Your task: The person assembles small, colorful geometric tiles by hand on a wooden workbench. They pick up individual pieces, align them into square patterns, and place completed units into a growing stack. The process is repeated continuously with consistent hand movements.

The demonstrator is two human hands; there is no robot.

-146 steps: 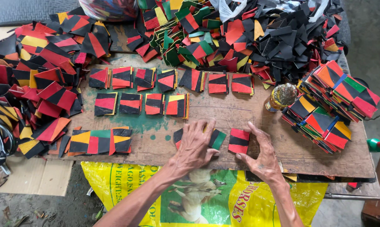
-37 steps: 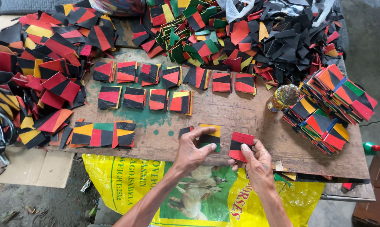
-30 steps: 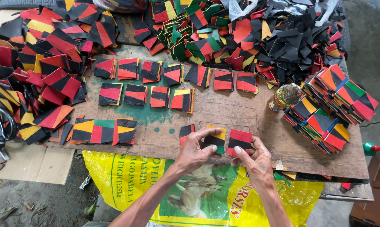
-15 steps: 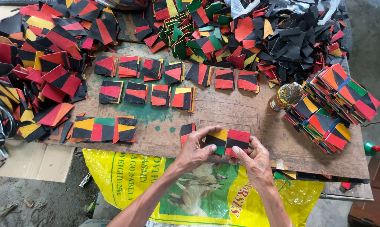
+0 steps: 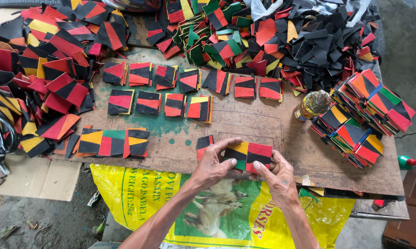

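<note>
My left hand (image 5: 213,162) and my right hand (image 5: 278,174) press together on a joined strip of coloured patches (image 5: 248,154), black, yellow, green and red, lying on the wooden board (image 5: 245,120) near its front edge. My left fingers curl over the strip's left end, with a loose black and red patch (image 5: 203,143) just to their left. My right fingers hold the strip's red and black right end.
Rows of stitched patches (image 5: 189,94) lie across the board. Loose piles of red, black and yellow scraps (image 5: 37,60) fill the left and back. A stack of finished squares (image 5: 367,115) and a small jar (image 5: 313,104) stand at right. A yellow printed sack (image 5: 217,216) hangs below.
My two hands brought separate patches together into one strip and shifted slightly; the pieces now lie joined under both hands.
</note>
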